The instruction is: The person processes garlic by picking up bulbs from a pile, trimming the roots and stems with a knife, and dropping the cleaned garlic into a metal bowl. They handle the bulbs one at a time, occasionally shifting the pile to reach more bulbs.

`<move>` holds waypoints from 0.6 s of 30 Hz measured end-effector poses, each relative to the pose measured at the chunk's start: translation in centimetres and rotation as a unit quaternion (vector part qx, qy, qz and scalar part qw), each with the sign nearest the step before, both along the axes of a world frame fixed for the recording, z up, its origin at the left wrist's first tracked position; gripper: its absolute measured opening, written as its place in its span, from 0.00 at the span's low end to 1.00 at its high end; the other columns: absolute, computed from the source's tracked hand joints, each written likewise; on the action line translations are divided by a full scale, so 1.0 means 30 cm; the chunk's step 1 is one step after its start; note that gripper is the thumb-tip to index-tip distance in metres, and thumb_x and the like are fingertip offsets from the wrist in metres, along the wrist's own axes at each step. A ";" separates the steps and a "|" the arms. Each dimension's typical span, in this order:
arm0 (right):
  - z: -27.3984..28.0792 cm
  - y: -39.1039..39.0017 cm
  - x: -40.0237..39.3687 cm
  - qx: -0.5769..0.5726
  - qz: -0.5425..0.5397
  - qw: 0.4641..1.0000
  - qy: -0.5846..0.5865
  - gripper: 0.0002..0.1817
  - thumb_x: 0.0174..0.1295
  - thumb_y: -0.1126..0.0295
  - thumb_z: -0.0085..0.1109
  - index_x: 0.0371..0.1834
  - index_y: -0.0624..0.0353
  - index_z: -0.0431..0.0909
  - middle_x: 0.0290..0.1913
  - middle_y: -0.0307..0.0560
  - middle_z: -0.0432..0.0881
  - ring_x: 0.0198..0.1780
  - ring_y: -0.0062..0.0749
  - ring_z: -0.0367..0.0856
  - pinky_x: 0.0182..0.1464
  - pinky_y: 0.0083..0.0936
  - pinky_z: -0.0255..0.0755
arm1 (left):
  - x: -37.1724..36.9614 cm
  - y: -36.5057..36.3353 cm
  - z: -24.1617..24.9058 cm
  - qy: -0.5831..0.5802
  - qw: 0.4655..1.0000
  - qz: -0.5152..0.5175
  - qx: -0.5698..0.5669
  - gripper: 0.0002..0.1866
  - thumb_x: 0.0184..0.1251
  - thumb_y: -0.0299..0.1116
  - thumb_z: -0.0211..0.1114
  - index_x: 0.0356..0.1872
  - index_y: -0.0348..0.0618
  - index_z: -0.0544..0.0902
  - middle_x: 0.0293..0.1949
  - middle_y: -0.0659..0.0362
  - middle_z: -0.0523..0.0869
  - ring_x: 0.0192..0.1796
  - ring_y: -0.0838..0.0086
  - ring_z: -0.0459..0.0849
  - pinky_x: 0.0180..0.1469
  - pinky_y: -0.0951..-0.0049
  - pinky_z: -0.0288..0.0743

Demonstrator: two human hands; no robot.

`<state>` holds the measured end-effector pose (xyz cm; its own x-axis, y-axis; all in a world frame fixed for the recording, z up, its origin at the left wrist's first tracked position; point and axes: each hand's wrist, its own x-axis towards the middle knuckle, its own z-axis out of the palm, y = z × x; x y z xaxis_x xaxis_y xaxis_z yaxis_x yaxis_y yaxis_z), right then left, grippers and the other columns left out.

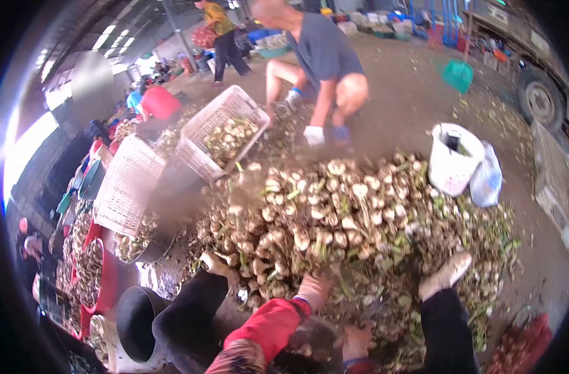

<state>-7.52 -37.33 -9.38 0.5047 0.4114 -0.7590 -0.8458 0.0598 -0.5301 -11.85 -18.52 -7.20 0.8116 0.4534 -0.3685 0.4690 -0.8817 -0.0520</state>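
Observation:
A large heap of garlic bulbs (334, 218) with stems and leaves lies on the ground before me. My left hand (313, 291), in a red sleeve, reaches into the near edge of the heap; its fingertips are hidden among the bulbs. Closer to me, low in the view, my right hand (357, 341) is over loose leaves and trimmings. Its fingers are blurred, so what they hold, if anything, does not show. My shoes (445, 276) rest at either side of the heap's near edge.
Across the heap a person (328, 53) in white gloves squats beside a white crate (234, 103) partly filled with garlic. A second crate (130, 184), a dark bucket (137, 327) and a red tub (108, 280) stand left. A white bucket (452, 165) and plastic bag (487, 181) stand right.

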 end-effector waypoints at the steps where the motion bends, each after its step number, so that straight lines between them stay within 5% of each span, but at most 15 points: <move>1: -0.068 0.001 0.001 0.069 0.002 0.998 -0.004 0.23 0.46 0.89 0.59 0.48 0.60 0.73 0.40 0.46 0.78 0.27 0.30 0.76 0.25 0.25 0.71 | 0.009 0.023 -0.104 -0.034 0.998 0.028 0.037 0.22 0.50 0.34 0.59 0.51 0.50 0.77 0.53 0.48 0.78 0.54 0.58 0.77 0.52 0.58 0.70; 3: 0.022 0.010 -0.012 -0.020 0.088 0.990 -0.110 0.30 0.55 0.83 0.59 0.63 0.63 0.64 0.37 0.50 0.81 0.21 0.31 0.75 0.22 0.25 0.68 | 0.008 0.060 -0.207 -0.144 0.981 -0.056 0.120 0.21 0.51 0.36 0.58 0.50 0.53 0.78 0.57 0.50 0.75 0.59 0.59 0.73 0.55 0.55 0.66; 6: 0.140 0.026 0.021 -0.003 0.184 0.981 -0.070 0.36 0.56 0.83 0.54 0.69 0.62 0.52 0.37 0.63 0.79 0.13 0.39 0.72 0.16 0.35 0.68 | 0.026 0.083 -0.241 -0.084 0.992 -0.053 0.077 0.23 0.51 0.37 0.58 0.52 0.51 0.76 0.57 0.52 0.75 0.60 0.56 0.72 0.58 0.52 0.64; 8: 0.083 0.021 0.008 -0.030 0.142 0.988 -0.049 0.35 0.56 0.81 0.54 0.68 0.62 0.53 0.37 0.63 0.79 0.12 0.40 0.71 0.15 0.36 0.67 | 0.015 0.091 -0.250 -0.042 0.997 -0.001 0.059 0.24 0.50 0.35 0.60 0.53 0.50 0.75 0.56 0.52 0.75 0.59 0.54 0.72 0.59 0.50 0.64; 9: 0.022 0.008 -0.009 -0.043 0.120 0.991 -0.039 0.34 0.56 0.79 0.54 0.68 0.62 0.54 0.36 0.64 0.79 0.12 0.40 0.71 0.15 0.36 0.67 | 0.002 0.099 -0.257 -0.061 0.995 -0.008 0.077 0.35 0.46 0.38 0.68 0.60 0.50 0.70 0.58 0.46 0.72 0.48 0.53 0.82 0.45 0.57 0.75; 10: -0.145 -0.022 -0.021 -0.057 0.132 0.988 -0.055 0.29 0.53 0.76 0.56 0.62 0.62 0.64 0.37 0.61 0.80 0.18 0.43 0.75 0.22 0.37 0.72 | 0.000 0.089 -0.228 -0.019 0.997 0.076 0.015 0.36 0.47 0.41 0.68 0.61 0.48 0.68 0.59 0.45 0.72 0.50 0.55 0.81 0.45 0.58 0.75; 12: -0.088 0.013 -0.001 0.007 0.054 0.996 -0.069 0.25 0.48 0.83 0.58 0.53 0.61 0.70 0.38 0.50 0.79 0.25 0.35 0.76 0.24 0.30 0.72 | 0.012 0.027 -0.027 0.067 0.970 0.215 -0.089 0.38 0.51 0.52 0.67 0.62 0.45 0.66 0.58 0.50 0.73 0.53 0.63 0.79 0.48 0.62 0.75; 13: -0.040 0.004 0.007 0.020 0.043 0.997 -0.065 0.23 0.47 0.85 0.59 0.50 0.60 0.72 0.38 0.48 0.79 0.28 0.33 0.77 0.26 0.29 0.72 | -0.010 0.018 0.013 -0.034 0.955 0.255 -0.150 0.37 0.51 0.47 0.68 0.62 0.45 0.66 0.57 0.52 0.74 0.53 0.65 0.79 0.49 0.64 0.75; 14: 0.007 -0.004 0.016 0.033 0.033 0.997 -0.061 0.22 0.46 0.86 0.60 0.48 0.59 0.74 0.38 0.45 0.79 0.31 0.31 0.77 0.28 0.27 0.73 | -0.054 0.000 0.028 -0.183 0.907 0.283 -0.253 0.37 0.50 0.41 0.69 0.62 0.44 0.65 0.56 0.53 0.75 0.54 0.67 0.78 0.51 0.65 0.74; 15: 0.045 -0.023 0.025 0.037 0.058 0.997 -0.046 0.22 0.46 0.84 0.61 0.47 0.59 0.75 0.38 0.45 0.80 0.34 0.32 0.78 0.30 0.28 0.73 | -0.104 -0.026 0.034 -0.344 0.788 0.297 -0.414 0.36 0.49 0.36 0.70 0.62 0.44 0.65 0.55 0.55 0.76 0.54 0.68 0.78 0.52 0.67 0.74; 17: 0.084 -0.009 0.023 0.004 0.081 0.993 -0.082 0.19 0.47 0.80 0.63 0.46 0.58 0.77 0.37 0.44 0.81 0.38 0.29 0.78 0.37 0.27 0.74 | -0.186 -0.096 0.083 -0.484 0.424 0.299 -0.705 0.37 0.48 0.25 0.71 0.61 0.42 0.65 0.53 0.58 0.77 0.54 0.72 0.77 0.55 0.70 0.73; 18: 0.067 -0.016 0.015 -0.029 0.125 0.975 -0.181 0.18 0.49 0.78 0.63 0.46 0.59 0.77 0.38 0.44 0.81 0.37 0.28 0.79 0.39 0.25 0.73 | -0.224 -0.128 0.106 -0.487 0.305 0.279 -0.769 0.38 0.47 0.20 0.72 0.61 0.42 0.64 0.52 0.60 0.78 0.55 0.74 0.77 0.57 0.71 0.72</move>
<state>-7.08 -37.80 -7.37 0.6334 0.5176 -0.5752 -0.5869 -0.1632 -0.7931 -18.56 -22.37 -4.01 0.8309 0.5192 -0.2001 -0.2992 0.7200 0.6262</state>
